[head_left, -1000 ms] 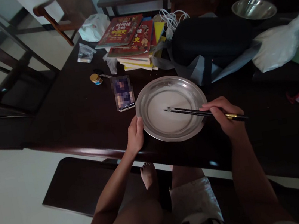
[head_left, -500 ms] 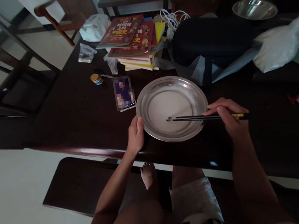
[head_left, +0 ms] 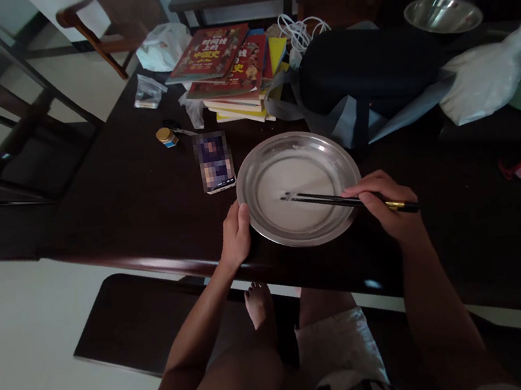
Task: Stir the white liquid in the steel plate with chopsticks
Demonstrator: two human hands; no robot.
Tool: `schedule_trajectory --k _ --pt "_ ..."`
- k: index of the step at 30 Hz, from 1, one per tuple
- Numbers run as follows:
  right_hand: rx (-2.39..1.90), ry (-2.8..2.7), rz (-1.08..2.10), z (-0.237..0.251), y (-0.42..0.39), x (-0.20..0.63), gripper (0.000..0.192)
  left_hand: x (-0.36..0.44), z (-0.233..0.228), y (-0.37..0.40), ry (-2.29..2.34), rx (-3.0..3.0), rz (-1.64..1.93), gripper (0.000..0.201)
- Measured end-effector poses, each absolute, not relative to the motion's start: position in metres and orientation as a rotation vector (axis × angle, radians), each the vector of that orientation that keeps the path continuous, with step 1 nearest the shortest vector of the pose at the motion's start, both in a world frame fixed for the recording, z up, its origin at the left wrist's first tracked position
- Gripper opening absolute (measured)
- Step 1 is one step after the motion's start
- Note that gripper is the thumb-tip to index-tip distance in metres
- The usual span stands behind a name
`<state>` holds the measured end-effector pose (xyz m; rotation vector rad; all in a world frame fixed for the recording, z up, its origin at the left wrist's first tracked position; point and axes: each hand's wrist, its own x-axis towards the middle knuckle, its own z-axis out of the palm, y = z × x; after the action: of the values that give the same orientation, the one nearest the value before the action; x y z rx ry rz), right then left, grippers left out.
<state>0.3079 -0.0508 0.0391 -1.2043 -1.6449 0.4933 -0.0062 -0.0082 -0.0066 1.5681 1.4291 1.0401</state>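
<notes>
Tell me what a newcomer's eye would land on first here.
The shiny steel plate at the dark table's near edge, left hand on its rim, right hand holding black chopsticks over it. Behind it, a stack of red books.

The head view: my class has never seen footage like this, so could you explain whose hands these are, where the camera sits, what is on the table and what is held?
The camera is worn on a person's head and looks down at their own two bare hands. The left hand grips the near rim of a round metal plate on a dark table. The right hand holds a pair of dark chopsticks, their tips over the pale film inside the plate. Beside the plate lies a phone; behind it are a small jar, a stack of books, a black bag and a metal bowl.
</notes>
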Motion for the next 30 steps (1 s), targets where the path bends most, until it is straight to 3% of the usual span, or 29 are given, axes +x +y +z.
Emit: schedule_trajectory --k 4,9,15,30 --pt "-1.157 -1.480 0.394 0.0368 -0.0501 0.3095 0.020 -0.0064 -0.0070 -0.0083 1.421 1.568 1.039 0.069" --pt "-1.166 -1.574 0.538 0.0400 -0.0521 0.3071 0.019 -0.0063 -0.0061 -0.0085 1.425 1.571 1.047 0.068" --pt "-1.180 -1.498 0.428 0.0380 -0.0508 0.3094 0.019 -0.0067 -0.0070 -0.0081 1.403 1.578 1.049 0.068" --pt "-1.184 -1.561 0.521 0.0400 -0.0521 0.3078 0.019 -0.0055 -0.0058 -0.0085 1.419 1.576 1.047 0.069"
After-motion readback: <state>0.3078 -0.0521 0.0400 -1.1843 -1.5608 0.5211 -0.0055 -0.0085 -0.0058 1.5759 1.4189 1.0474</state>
